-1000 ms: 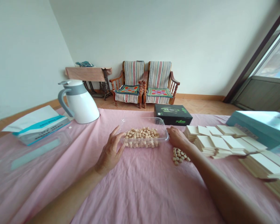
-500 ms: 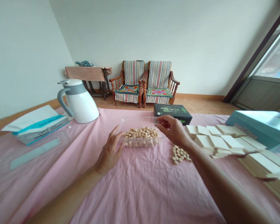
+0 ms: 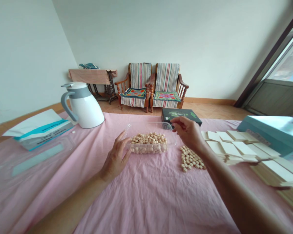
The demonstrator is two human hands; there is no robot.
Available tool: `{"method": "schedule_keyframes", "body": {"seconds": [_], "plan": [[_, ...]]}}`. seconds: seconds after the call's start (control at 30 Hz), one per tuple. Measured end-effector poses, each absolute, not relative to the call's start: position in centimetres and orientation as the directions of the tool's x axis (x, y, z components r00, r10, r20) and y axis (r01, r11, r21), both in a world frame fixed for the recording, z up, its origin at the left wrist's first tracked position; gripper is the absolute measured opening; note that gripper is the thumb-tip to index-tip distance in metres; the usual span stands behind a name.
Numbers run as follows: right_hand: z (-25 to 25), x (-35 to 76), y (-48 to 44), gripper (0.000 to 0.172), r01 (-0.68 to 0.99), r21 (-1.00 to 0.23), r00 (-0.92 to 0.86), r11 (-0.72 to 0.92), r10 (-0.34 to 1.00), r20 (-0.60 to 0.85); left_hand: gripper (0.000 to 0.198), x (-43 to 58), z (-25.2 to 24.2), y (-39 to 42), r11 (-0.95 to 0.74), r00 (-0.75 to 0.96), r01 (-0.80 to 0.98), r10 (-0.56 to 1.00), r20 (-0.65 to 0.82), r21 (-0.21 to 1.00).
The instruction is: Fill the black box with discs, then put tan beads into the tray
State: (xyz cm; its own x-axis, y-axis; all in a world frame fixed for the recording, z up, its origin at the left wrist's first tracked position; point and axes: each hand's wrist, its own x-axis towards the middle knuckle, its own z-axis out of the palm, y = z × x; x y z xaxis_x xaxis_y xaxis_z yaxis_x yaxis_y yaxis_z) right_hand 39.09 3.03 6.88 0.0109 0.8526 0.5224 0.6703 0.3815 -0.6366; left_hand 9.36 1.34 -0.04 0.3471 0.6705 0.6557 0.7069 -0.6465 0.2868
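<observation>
A clear plastic container rests on the pink cloth in front of me, with many small round tan pieces inside. At its left end my left hand grips it, the thumb at the front corner and the fingers along the side. My right hand is just beyond the container's right end, thumb and fingertips pinched together near the rim. Whatever may be in that pinch is hidden or too small to tell. Below the right wrist lies a loose heap of similar tan pieces, partly covered by the forearm.
A black box sits behind my right hand. To the right are stacks of pale rectangular pieces and a light blue box. On the left stand a white jug and an opened packet, near a clear lid.
My right hand has moved a little to the right, from over the container's right rim to just outside it. The left hand stays at the container's left end.
</observation>
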Motion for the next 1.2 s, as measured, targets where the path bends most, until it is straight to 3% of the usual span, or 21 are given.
{"method": "schedule_keyframes", "body": {"seconds": [0.1,0.17,0.23,0.3,0.53,0.87,0.93,1.0,1.1,1.2], "plan": [[6.9,42.0,3.7,0.020,0.919,-0.350,-0.009,0.180,0.899,0.439,0.037,9.4,0.0,1.3,-0.644,0.345,0.710,0.670,0.657,0.284],[6.5,43.2,3.8,0.026,0.991,-0.126,-0.010,0.042,0.970,0.244,0.037,9.4,0.0,1.3,-0.644,0.343,0.709,0.670,0.659,0.286],[5.8,43.3,3.7,0.030,1.000,0.007,0.005,-0.005,0.998,0.069,0.037,9.4,-0.1,1.4,-0.646,0.345,0.706,0.670,0.657,0.289],[5.0,42.9,3.4,0.031,0.999,0.041,-0.004,0.004,1.000,-0.015,0.037,9.3,-0.1,1.4,-0.649,0.348,0.704,0.670,0.656,0.289],[3.5,41.7,3.2,0.034,0.997,0.079,0.016,-0.008,0.995,-0.098,0.037,9.4,-0.1,1.4,-0.652,0.350,0.702,0.667,0.658,0.287],[3.8,42.4,3.9,0.027,1.000,-0.006,0.003,-0.003,1.000,0.011,0.037,9.3,-0.1,1.4,-0.649,0.349,0.707,0.665,0.660,0.281],[4.5,42.4,4.1,0.024,0.994,-0.109,-0.011,0.028,0.987,0.158,0.038,9.3,-0.1,1.4,-0.651,0.349,0.704,0.664,0.661,0.282],[5.3,42.0,4.1,0.020,0.937,-0.314,-0.041,0.151,0.942,0.332,0.038,9.4,-0.1,1.4,-0.654,0.351,0.703,0.662,0.662,0.281],[6.5,40.7,3.6,0.022,0.726,-0.579,-0.101,0.371,0.890,0.444,0.037,9.4,-0.1,1.4,-0.651,0.348,0.706,0.664,0.662,0.281],[7.4,40.0,3.0,0.022,0.701,-0.592,-0.085,0.398,0.870,0.485,0.037,9.3,-0.1,1.4,-0.649,0.346,0.706,0.666,0.661,0.284]]}}
